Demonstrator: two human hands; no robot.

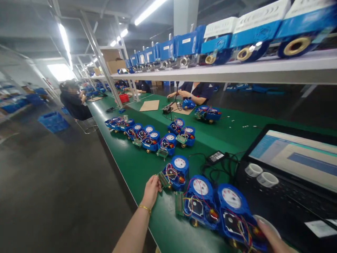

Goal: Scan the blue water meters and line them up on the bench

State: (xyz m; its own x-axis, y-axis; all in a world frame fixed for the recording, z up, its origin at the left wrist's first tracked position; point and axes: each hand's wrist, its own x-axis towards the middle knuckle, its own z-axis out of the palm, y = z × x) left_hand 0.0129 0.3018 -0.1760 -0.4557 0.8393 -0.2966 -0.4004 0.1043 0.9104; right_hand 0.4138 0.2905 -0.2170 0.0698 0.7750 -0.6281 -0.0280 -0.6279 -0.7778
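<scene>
Nearby, left hand [152, 189] pinching the circuit board [163, 180] of a blue meter [175, 171] on the green bench [137, 168]. Right hand [271, 239] resting against nearest meter [237, 218], finger grip unclear.

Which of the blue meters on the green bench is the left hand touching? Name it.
The single meter set apart left of the near pair; the left hand grips its small green circuit board. The others sit untouched further up the bench.
</scene>
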